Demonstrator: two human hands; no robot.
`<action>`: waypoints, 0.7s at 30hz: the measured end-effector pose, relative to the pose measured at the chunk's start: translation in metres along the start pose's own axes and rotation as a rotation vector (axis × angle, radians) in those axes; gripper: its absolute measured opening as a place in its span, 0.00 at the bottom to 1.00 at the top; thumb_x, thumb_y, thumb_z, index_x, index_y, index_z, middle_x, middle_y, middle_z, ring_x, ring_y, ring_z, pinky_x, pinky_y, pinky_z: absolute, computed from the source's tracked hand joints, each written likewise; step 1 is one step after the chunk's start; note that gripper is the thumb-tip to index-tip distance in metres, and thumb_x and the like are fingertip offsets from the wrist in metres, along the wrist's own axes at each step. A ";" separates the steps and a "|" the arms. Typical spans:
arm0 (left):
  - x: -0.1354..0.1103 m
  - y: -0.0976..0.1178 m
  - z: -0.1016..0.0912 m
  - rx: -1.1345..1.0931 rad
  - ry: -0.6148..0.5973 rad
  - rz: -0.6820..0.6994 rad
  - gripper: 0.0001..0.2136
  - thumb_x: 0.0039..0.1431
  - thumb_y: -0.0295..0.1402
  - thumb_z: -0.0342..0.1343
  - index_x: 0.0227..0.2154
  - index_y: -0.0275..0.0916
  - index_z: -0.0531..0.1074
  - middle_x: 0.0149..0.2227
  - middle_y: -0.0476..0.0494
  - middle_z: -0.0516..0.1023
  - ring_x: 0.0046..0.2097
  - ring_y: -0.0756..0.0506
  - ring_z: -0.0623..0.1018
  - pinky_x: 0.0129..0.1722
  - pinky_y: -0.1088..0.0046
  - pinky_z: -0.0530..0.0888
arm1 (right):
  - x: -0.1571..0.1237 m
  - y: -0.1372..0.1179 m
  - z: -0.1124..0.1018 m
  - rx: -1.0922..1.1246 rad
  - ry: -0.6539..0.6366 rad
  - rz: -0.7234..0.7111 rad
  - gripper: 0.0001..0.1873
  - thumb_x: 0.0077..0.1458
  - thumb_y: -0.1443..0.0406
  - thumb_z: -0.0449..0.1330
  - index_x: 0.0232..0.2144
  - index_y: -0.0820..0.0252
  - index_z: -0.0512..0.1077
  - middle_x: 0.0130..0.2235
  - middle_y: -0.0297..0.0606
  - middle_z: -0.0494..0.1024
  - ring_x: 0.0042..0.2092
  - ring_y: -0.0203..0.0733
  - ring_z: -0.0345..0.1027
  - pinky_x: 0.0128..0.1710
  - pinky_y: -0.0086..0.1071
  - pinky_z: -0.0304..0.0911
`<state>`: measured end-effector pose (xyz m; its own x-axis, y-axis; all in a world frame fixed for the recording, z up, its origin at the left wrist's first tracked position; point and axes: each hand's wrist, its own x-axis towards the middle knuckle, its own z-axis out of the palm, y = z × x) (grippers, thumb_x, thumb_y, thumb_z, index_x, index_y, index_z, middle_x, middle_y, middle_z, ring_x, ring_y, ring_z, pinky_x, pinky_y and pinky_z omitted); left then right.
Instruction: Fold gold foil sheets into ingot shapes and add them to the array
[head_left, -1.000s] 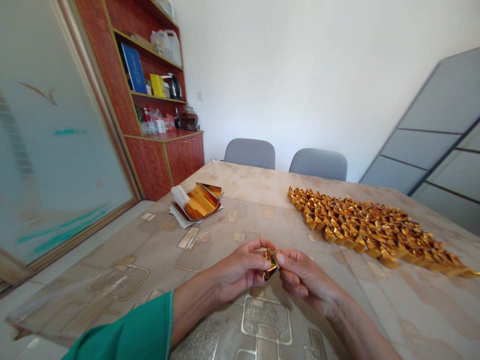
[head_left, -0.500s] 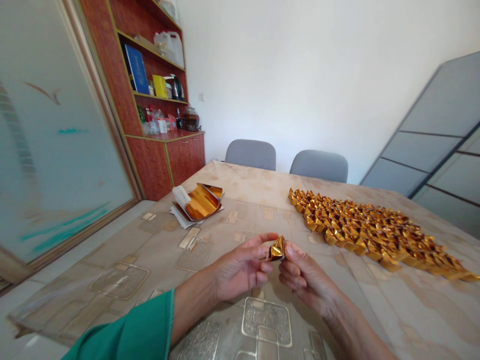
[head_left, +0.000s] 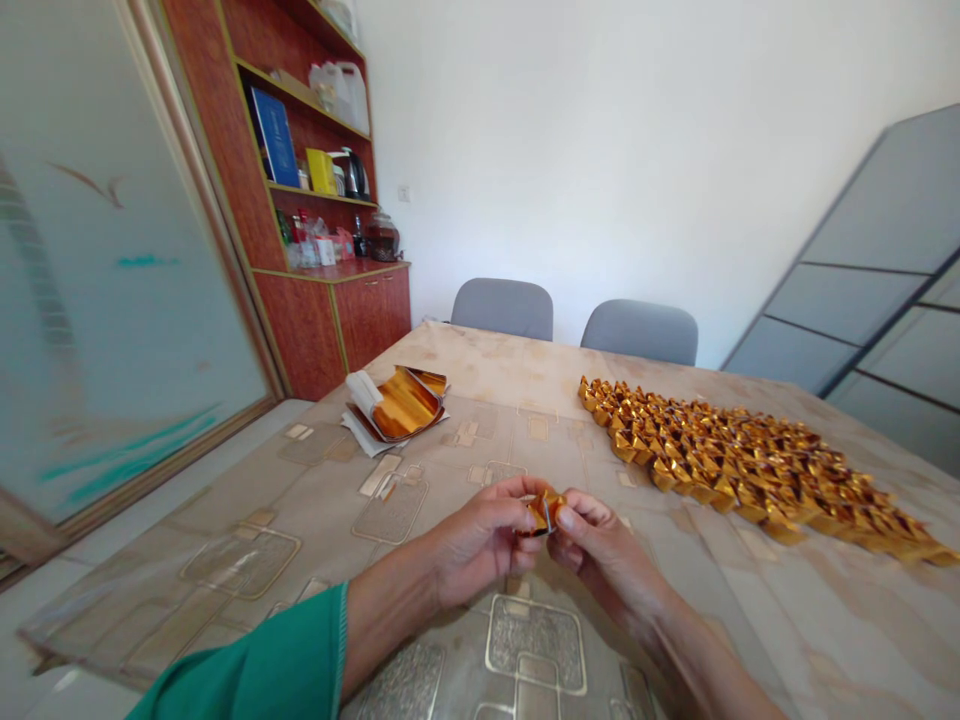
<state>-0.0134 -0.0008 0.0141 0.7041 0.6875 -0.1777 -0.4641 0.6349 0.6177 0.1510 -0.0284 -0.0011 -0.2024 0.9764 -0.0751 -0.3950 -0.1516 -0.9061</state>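
Between my two hands, above the near part of the table, is a small folded gold foil paper ingot (head_left: 545, 511). My left hand (head_left: 480, 535) pinches its left side, with the thumb in front and the fingers behind. My right hand (head_left: 604, 540) grips the right end between thumb and forefinger. Fingers cover parts of the piece, and a pale inner edge shows at its middle. To the right lie many finished gold paper ingots (head_left: 720, 455) in packed rows. A stack of gold foil paper sheets (head_left: 405, 402) with white backing lies curled at the left.
A patterned cloth (head_left: 315, 520) covers the table. Two grey chairs (head_left: 502, 308) stand at its far side. Behind on the left is a red-brown shelf cabinet (head_left: 300, 330) with jugs, a kettle and bottles. A frosted glass door (head_left: 112, 260) stands at far left.
The ingot has turned and dropped slightly to the left, now showing a pale inner edge. My right hand has shifted left, and both hands' fingers have closed nearer around the piece.
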 end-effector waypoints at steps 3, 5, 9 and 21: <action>-0.002 0.004 0.001 -0.115 -0.075 -0.011 0.16 0.47 0.22 0.63 0.42 0.36 0.72 0.35 0.45 0.72 0.27 0.56 0.67 0.23 0.83 0.61 | 0.001 0.000 0.000 0.094 0.020 -0.004 0.19 0.41 0.54 0.72 0.23 0.60 0.71 0.20 0.27 0.63 0.22 0.30 0.48 0.23 0.25 0.48; -0.003 0.005 0.003 -0.211 -0.108 0.008 0.21 0.47 0.23 0.65 0.46 0.37 0.70 0.38 0.43 0.72 0.28 0.56 0.67 0.24 0.84 0.63 | 0.002 -0.001 0.001 0.141 0.039 -0.047 0.20 0.42 0.53 0.72 0.24 0.59 0.70 0.20 0.27 0.62 0.23 0.30 0.49 0.23 0.25 0.50; -0.003 0.004 0.004 -0.275 -0.092 0.030 0.24 0.47 0.20 0.65 0.49 0.36 0.69 0.35 0.45 0.71 0.28 0.56 0.68 0.26 0.85 0.65 | 0.003 0.000 0.003 0.138 0.074 -0.142 0.20 0.41 0.52 0.72 0.20 0.59 0.69 0.21 0.28 0.63 0.23 0.31 0.51 0.24 0.26 0.51; 0.001 -0.001 -0.001 -0.144 -0.060 0.162 0.14 0.49 0.28 0.67 0.39 0.36 0.72 0.30 0.49 0.71 0.23 0.58 0.67 0.23 0.85 0.64 | -0.001 0.002 0.001 0.002 -0.051 -0.058 0.15 0.41 0.62 0.73 0.34 0.57 0.78 0.33 0.35 0.76 0.34 0.37 0.64 0.35 0.29 0.59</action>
<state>-0.0128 -0.0003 0.0127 0.6425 0.7654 -0.0367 -0.6429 0.5645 0.5177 0.1497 -0.0299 -0.0025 -0.2248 0.9744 -0.0012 -0.4091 -0.0955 -0.9075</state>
